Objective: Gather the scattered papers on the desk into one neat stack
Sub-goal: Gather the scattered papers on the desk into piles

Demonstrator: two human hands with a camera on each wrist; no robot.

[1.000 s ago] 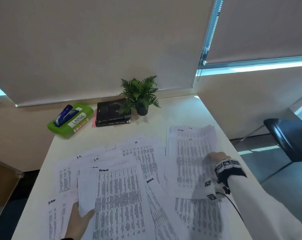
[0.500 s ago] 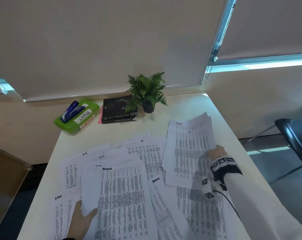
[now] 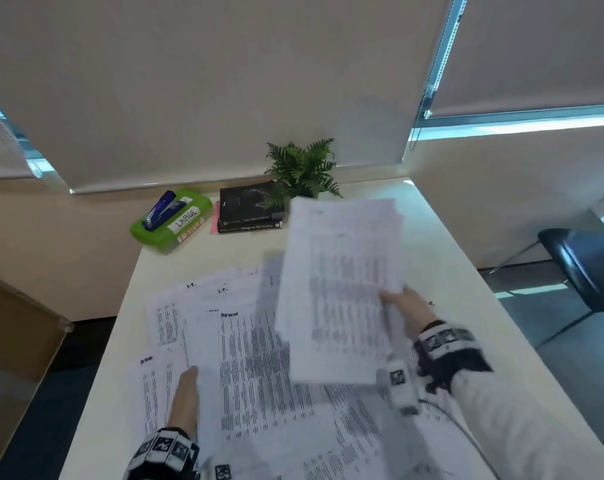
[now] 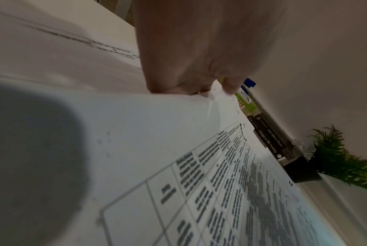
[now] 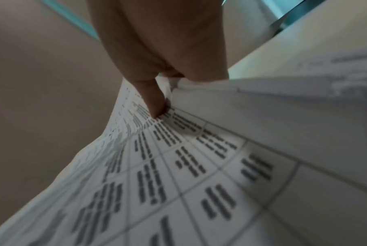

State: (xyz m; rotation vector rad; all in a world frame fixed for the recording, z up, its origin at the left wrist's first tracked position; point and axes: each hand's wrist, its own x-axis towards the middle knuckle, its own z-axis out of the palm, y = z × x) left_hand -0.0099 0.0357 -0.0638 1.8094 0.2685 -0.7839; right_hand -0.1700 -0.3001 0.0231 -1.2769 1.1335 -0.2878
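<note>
Printed sheets with tables lie scattered and overlapping on the white desk (image 3: 442, 271), the loose papers (image 3: 252, 368) filling its middle and near side. My right hand (image 3: 401, 306) pinches a bundle of several sheets (image 3: 338, 289) by its right edge and holds it lifted above the others, tilted. In the right wrist view the thumb (image 5: 157, 106) presses on the bundle's printed top sheet (image 5: 178, 166). My left hand (image 3: 186, 396) grips the left edge of a sheet at the near left. In the left wrist view its fingertips (image 4: 199, 88) pinch that sheet's (image 4: 178, 149) creased edge.
At the back of the desk stand a green box (image 3: 170, 221) with a blue stapler (image 3: 160, 209) on it, two dark books (image 3: 248, 209) and a small potted fern (image 3: 304, 168). A black chair (image 3: 584, 261) stands to the right of the desk.
My right hand has lifted the bundle off the desk's right side and carried it up and leftward over the other papers. The left hand keeps hold of its sheet.
</note>
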